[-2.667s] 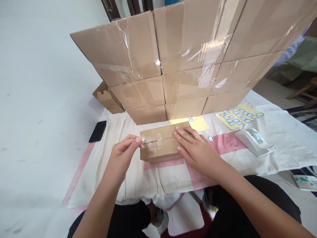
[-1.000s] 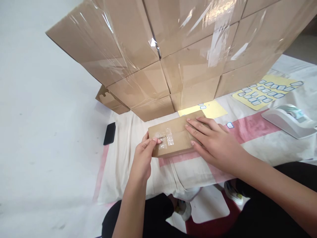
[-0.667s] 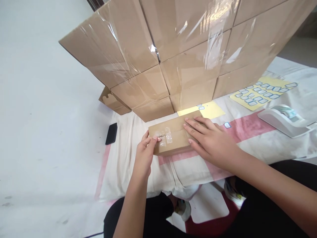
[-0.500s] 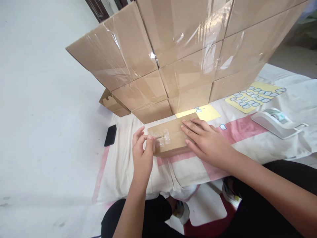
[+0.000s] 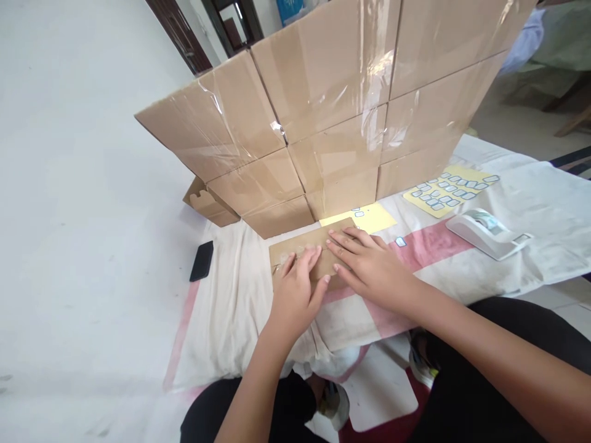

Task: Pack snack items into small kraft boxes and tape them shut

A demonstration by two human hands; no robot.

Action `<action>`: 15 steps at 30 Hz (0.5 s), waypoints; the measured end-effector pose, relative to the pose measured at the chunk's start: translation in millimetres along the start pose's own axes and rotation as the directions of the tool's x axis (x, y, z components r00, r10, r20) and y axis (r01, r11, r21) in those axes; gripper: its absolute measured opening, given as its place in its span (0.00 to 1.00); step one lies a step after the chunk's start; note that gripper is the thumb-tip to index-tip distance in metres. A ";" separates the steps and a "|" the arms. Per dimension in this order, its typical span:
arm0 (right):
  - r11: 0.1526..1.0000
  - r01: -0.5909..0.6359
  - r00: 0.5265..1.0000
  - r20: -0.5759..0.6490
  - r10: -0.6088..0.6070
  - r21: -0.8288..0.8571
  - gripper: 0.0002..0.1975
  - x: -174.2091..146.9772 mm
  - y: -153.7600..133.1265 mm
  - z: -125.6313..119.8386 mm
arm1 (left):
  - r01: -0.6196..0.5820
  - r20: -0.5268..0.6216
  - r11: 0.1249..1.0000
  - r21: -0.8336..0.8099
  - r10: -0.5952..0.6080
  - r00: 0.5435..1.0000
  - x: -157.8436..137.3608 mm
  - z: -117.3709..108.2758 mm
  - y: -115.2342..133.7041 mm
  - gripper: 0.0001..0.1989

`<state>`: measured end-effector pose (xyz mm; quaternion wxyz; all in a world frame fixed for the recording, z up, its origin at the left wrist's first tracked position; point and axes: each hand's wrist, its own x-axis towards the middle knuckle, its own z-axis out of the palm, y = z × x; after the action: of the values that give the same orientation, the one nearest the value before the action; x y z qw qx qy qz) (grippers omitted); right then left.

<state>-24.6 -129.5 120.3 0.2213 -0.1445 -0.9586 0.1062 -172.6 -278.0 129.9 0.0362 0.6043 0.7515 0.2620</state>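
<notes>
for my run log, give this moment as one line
left grip: on small box; right grip: on small box; tape dispenser: on cloth

We see a matt cardboard box [image 5: 324, 262], glossy clear tape [image 5: 379, 66] on a cardboard panel [image 5: 335, 144], creased cloth [image 5: 231, 295], yellow paper [image 5: 381, 217] and a smooth plastic dispenser [image 5: 482, 239].

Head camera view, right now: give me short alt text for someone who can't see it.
A person's left hand and right hand rest on a cardboard box on a cream-and-pink cloth. Behind the box stands a wall of taped cardboard. A white tape dispenser and a yellow sheet of labels lie to the right, a dark rectangular object to the left.
</notes>
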 end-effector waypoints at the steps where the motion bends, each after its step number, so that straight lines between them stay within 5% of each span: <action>1: 0.999 -0.001 1.000 -0.014 0.001 0.035 0.22 0.3 1.3 0.0 | 0.000 0.006 1.000 0.021 0.000 1.000 0.4 1.6 -1.4 0.25; 15: 0.897 0.120 0.965 -0.260 -0.006 0.424 0.09 15.8 2.4 -11.4 | -0.154 -0.023 0.980 0.125 0.158 0.987 -1.4 7.8 -6.8 0.20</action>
<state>-32.5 -120.5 135.8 0.3715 -0.0722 -0.8784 0.2917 -175.4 -277.5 119.8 -0.0340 0.6579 0.7171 0.2274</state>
